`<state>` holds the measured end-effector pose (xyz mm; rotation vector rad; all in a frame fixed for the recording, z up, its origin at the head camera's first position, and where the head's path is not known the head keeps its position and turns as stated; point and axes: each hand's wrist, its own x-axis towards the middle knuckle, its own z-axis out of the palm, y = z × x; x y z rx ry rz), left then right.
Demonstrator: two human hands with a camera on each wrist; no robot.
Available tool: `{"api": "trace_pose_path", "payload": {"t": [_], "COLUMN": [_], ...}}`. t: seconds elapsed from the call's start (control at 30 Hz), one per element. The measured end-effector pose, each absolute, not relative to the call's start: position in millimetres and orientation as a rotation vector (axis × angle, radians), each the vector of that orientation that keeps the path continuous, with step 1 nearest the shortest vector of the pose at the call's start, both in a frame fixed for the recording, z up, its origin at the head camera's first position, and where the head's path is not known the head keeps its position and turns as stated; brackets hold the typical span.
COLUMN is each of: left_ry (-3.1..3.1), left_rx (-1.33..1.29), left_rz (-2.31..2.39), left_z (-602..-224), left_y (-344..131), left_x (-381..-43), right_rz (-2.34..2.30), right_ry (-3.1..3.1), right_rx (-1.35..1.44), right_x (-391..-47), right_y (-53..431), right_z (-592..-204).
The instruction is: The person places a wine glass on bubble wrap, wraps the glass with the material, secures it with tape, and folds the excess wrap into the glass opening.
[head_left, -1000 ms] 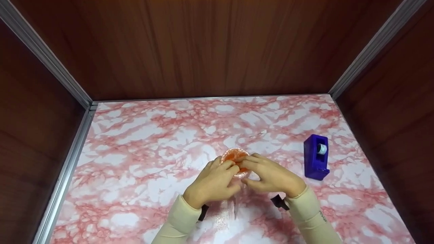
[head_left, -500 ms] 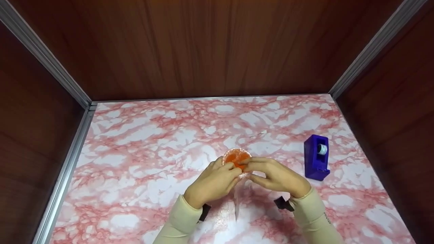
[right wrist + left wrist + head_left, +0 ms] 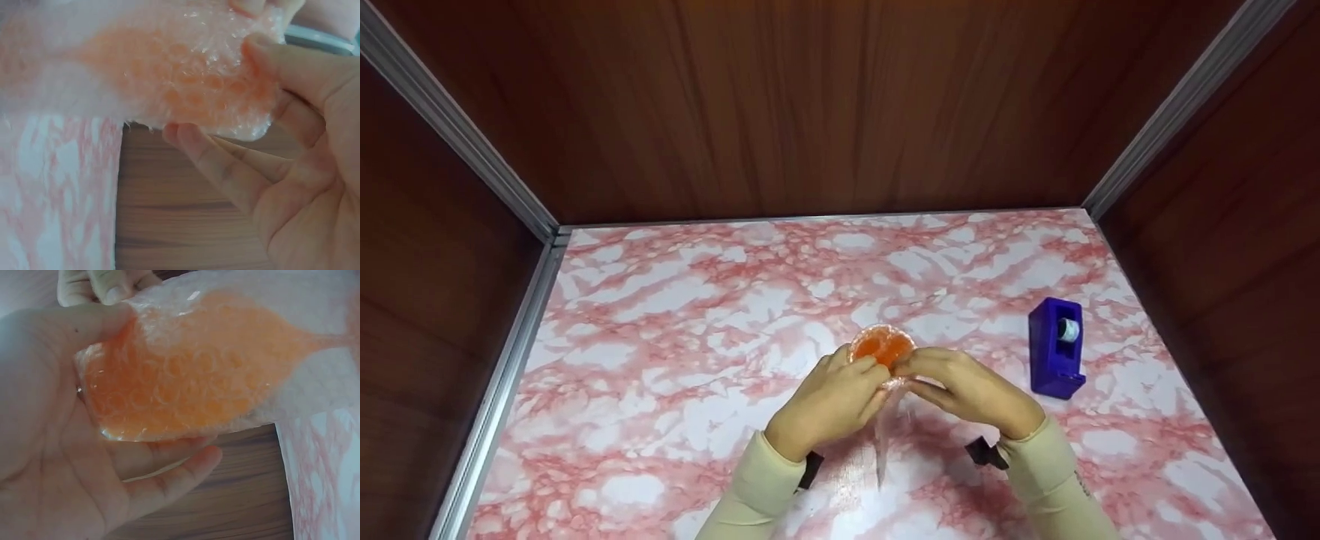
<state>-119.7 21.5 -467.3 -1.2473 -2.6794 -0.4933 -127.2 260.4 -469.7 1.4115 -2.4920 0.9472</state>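
An orange stemmed glass (image 3: pixel 883 349) stands upright before me, its mouth facing up, wrapped in clear bubble wrap (image 3: pixel 894 384). In the left wrist view its orange bowl (image 3: pixel 197 377) shows through the bubbles and narrows to a thin stem (image 3: pixel 332 341). My left hand (image 3: pixel 834 399) grips the near left of the wrapped rim, thumb on the wrap and fingers round the far side. From the right, my right hand (image 3: pixel 971 390) pinches the wrap at the rim between thumb and fingers. The foot is hidden under the wrap and hands.
A purple tape dispenser (image 3: pixel 1056 348) with a roll of tape (image 3: pixel 1068 330) stands to the right on the pink-and-white marbled table (image 3: pixel 697 300). Dark wood-grain panels (image 3: pixel 825 105) with metal corner rails enclose the back and sides.
My right hand has shifted slightly right, its fingers drawn back from over the glass's mouth to the rim. More of the orange opening shows. The left hand has barely moved.
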Motion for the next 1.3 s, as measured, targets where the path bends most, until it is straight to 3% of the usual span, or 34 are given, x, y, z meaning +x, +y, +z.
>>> {"api": "trace_pose_path", "payload": {"t": [0.5,0.97,1.3], "left_ry": [-2.458,-2.329,-2.363], "left_rx": [-1.036,-1.060,-0.920], "left_rz": [-0.416,-0.632,-0.724], "left_z": [-480.5,-493.7,-502.9], "left_y": [15.4,11.8,2.9], "left_x": [-115.0,-117.3,-112.5], "right_rz": [0.534,0.577,0.630], "right_ry": [-2.500,-2.418,-2.411], "right_rx": [1.160,1.104,0.979], "right_x": [-114.4,-110.0,-106.6], "right_y": [256.2,257.4,266.8], "right_z": [-470.2,-482.3,-491.3]}}
